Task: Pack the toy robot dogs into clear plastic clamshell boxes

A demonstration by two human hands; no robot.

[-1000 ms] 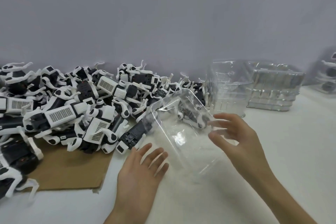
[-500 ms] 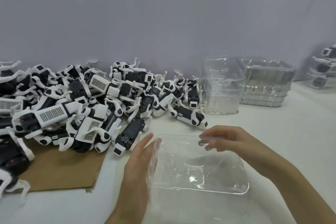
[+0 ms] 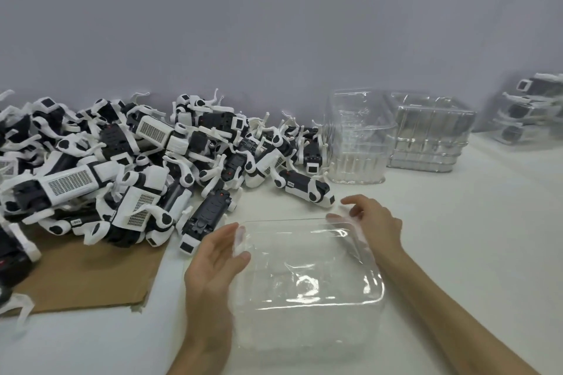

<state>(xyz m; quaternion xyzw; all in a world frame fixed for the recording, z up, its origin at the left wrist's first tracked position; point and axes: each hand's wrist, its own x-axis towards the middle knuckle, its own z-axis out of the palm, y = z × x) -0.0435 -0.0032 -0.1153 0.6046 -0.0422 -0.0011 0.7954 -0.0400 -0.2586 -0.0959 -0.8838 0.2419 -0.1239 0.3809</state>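
A clear plastic clamshell box (image 3: 307, 286) lies flat on the white table in front of me, its opening facing up and nothing inside. My left hand (image 3: 213, 271) holds its left rim, fingertips showing through the plastic at the far left corner. My right hand (image 3: 374, 222) grips the far right corner with curled fingers, the index lifted. A big heap of black-and-white toy robot dogs (image 3: 146, 161) fills the left half of the table. The nearest single dog (image 3: 304, 189) lies just beyond the box.
A brown cardboard sheet (image 3: 88, 277) lies under the heap's near edge. Stacks of clear clamshell boxes (image 3: 359, 137) (image 3: 432, 134) stand at the back right. Boxes with dogs inside (image 3: 530, 109) are stacked at the far right. A grey wall runs behind the table.
The box was tilted up on edge between my hands; it has come down flat onto the table nearer to me, and both hands now sit at its rim.
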